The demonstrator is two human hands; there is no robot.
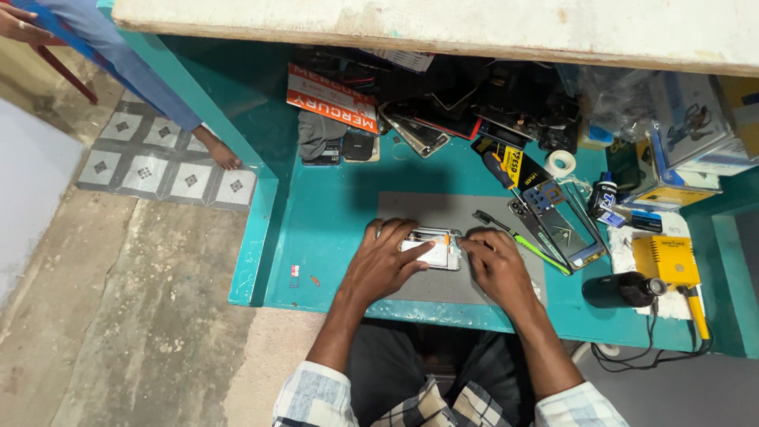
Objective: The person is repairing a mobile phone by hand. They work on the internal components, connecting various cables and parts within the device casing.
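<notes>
Opened phone (431,249), white and silver inside, lies flat on the grey mat (411,207) near the bench's front edge; your left hand (383,262) lies flat across its left end, fingers spread and gripping nothing. Your right hand (496,265) pinches at its right edge, fingertips closed; what they hold is too small to tell. Bare mat behind, open bench (316,229) left; screwdriver (522,237) and phone frame (563,225) crowd the right.

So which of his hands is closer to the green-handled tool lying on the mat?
The right hand. It rests on the opened phone just left of the green-handled tool, while the left hand sits farther away, on the phone's other side.
</notes>
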